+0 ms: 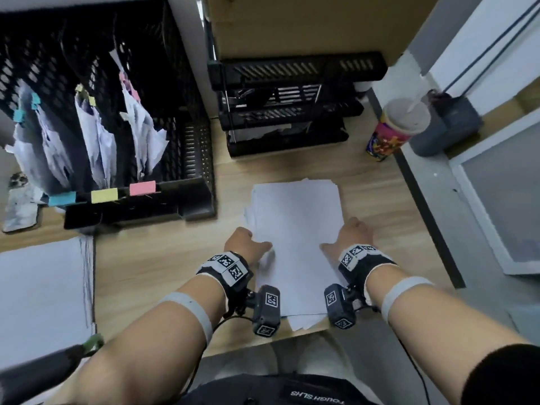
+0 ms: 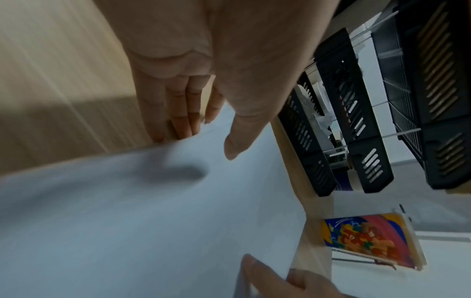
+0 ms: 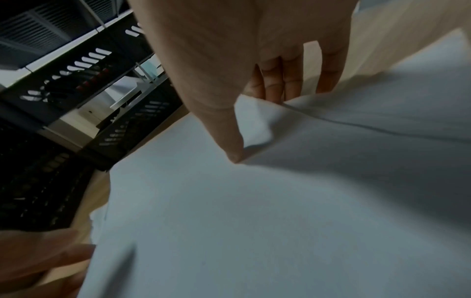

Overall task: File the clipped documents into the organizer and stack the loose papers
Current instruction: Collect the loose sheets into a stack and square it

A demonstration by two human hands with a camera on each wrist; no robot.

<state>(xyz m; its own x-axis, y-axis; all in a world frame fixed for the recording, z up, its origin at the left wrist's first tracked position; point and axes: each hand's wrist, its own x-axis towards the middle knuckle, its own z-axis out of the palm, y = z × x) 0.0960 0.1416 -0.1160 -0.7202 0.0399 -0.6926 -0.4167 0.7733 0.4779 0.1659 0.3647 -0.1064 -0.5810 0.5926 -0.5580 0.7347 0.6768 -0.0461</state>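
A stack of loose white papers (image 1: 295,226) lies unevenly on the wooden desk (image 1: 163,267) in front of me. My left hand (image 1: 251,244) is at its left edge. Its straight fingers (image 2: 181,121) stand against that edge and the thumb hovers just over the top sheet (image 2: 153,221). My right hand (image 1: 347,236) holds the right edge. Its thumb (image 3: 229,141) presses on the sheets (image 3: 254,221) while the fingers sit behind the raised, buckled edge. The black organizer (image 1: 187,159) at the back left holds three clipped bundles (image 1: 96,133) behind blue, yellow and pink labels.
A black stack of letter trays (image 1: 292,112) stands behind the papers. A colourful lidded cup (image 1: 391,130) is at the back right and a grey box (image 1: 450,124) lies beyond it. Another white paper pile (image 1: 41,287) and a phone (image 1: 20,206) lie at the left.
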